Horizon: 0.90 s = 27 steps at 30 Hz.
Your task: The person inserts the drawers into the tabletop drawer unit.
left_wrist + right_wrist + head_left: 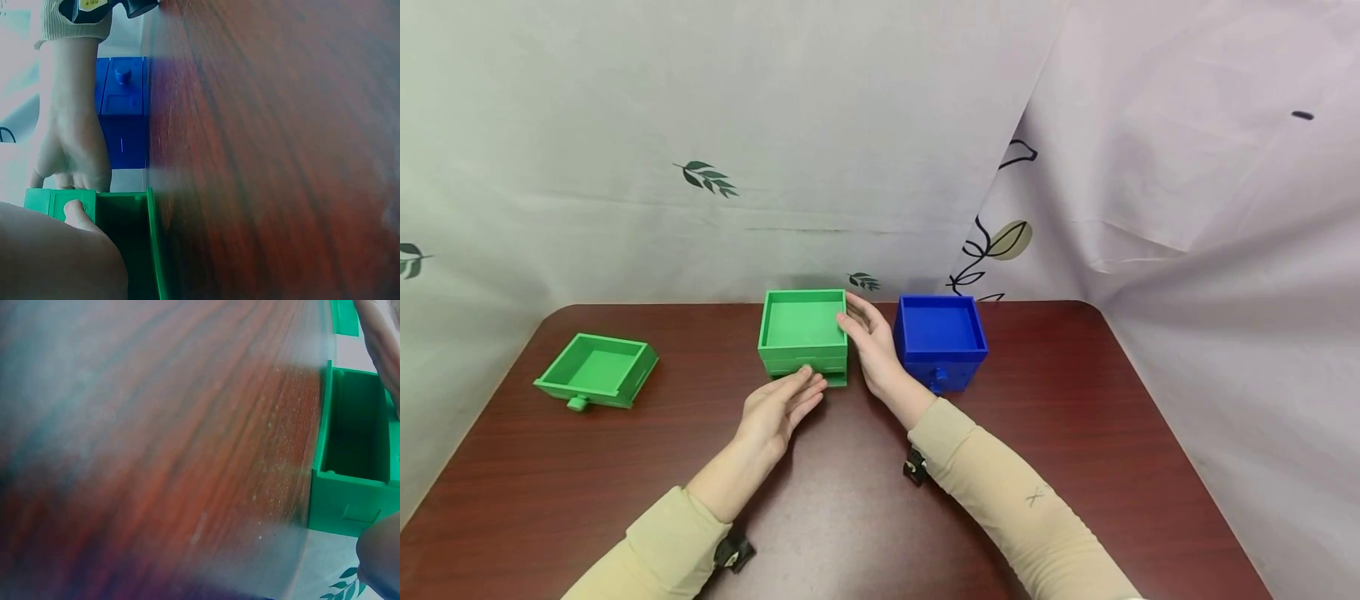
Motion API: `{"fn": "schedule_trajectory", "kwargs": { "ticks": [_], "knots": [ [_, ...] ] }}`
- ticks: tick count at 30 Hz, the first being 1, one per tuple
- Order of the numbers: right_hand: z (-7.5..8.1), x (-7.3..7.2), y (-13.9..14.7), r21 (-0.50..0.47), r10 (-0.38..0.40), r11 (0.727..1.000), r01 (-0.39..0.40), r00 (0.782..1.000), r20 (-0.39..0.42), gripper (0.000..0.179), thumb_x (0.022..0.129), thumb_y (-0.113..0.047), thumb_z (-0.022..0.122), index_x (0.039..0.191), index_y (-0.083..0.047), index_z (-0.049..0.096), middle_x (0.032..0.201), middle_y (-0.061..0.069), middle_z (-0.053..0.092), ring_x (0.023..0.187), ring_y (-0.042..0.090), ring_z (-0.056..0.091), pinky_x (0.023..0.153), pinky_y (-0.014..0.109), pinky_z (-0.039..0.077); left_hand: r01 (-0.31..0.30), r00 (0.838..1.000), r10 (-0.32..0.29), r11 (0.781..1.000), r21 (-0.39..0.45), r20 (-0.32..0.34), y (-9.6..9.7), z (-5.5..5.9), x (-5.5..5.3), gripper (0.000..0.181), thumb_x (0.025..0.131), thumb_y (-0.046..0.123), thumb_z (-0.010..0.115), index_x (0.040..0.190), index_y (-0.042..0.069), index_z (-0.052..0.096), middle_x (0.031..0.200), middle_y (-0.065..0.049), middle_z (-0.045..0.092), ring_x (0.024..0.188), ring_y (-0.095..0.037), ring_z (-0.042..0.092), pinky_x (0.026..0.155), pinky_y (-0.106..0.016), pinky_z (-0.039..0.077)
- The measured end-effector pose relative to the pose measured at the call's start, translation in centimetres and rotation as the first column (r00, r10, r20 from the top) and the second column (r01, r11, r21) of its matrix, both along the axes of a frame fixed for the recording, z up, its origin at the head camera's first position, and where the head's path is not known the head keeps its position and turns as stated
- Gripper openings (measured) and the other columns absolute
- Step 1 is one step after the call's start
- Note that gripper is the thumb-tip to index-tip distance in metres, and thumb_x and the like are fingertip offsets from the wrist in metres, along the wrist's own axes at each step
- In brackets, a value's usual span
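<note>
A green drawer box (802, 360) with a shallow recessed top stands near the table's back edge. Its lower front compartment (356, 425) is a hollow with no drawer in it. My left hand (772, 412) is at the front, its thumb (76, 214) touching the upper front panel and its other fingers fairly straight. Against the right side, my right hand (876, 350) holds the box, thumb at the top rim and fingers along the side towards the back corner. A loose green drawer (597, 369) with a round knob sits apart at the left.
A blue drawer box (943, 333) with knobs on its front stands just right of my right hand. The brown table (850, 517) meets a pale patterned cloth (850, 125) behind it. Small black devices (733, 552) are strapped at both wrists.
</note>
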State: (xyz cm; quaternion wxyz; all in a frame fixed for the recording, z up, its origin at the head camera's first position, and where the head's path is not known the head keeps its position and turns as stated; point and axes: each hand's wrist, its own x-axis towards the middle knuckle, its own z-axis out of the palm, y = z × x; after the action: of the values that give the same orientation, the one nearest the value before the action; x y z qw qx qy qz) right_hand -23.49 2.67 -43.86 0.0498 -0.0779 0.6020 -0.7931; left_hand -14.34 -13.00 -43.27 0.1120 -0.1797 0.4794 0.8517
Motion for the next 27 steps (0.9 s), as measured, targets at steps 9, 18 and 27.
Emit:
{"fn": "schedule_trajectory", "kwargs": {
  "ticks": [9,18,27],
  "knots": [
    [-0.1,-0.1,0.1,0.023,-0.001,1.0,0.001,1.0,-0.016,0.055,0.106,-0.009,0.058,0.159,-0.002,0.043,0.163,0.021,0.046,0.155,0.034,0.042,0.132,0.049,0.035,0.019,1.0,-0.02,0.999,0.03,0.012,-0.2,0.1,0.1,0.025,0.108,0.009,0.062,0.091,0.019,0.078,0.098,0.001,0.081,0.092,-0.006,0.08,0.094,-0.021,0.064],
    [-0.1,0.0,0.1,0.027,-0.008,1.0,0.008,1.0,-0.015,0.054,0.107,-0.009,0.058,0.158,-0.001,0.044,0.163,0.021,0.046,0.155,0.034,0.042,0.131,0.049,0.036,0.077,0.997,-0.079,0.995,0.058,0.027,-1.0,0.1,0.4,0.025,0.11,0.012,0.059,0.094,0.019,0.077,0.103,0.0,0.081,0.096,-0.007,0.079,0.097,-0.021,0.063],
    [-0.1,0.0,0.0,0.031,-0.021,0.999,0.022,1.0,-0.016,0.053,0.107,-0.009,0.058,0.158,-0.002,0.046,0.162,0.021,0.048,0.154,0.034,0.044,0.13,0.048,0.038,0.119,0.991,-0.122,0.99,0.081,0.045,-2.6,-0.3,1.3,0.031,0.111,0.008,0.054,0.095,0.018,0.078,0.1,0.004,0.081,0.096,-0.007,0.079,0.094,-0.021,0.063]
  ]
}}
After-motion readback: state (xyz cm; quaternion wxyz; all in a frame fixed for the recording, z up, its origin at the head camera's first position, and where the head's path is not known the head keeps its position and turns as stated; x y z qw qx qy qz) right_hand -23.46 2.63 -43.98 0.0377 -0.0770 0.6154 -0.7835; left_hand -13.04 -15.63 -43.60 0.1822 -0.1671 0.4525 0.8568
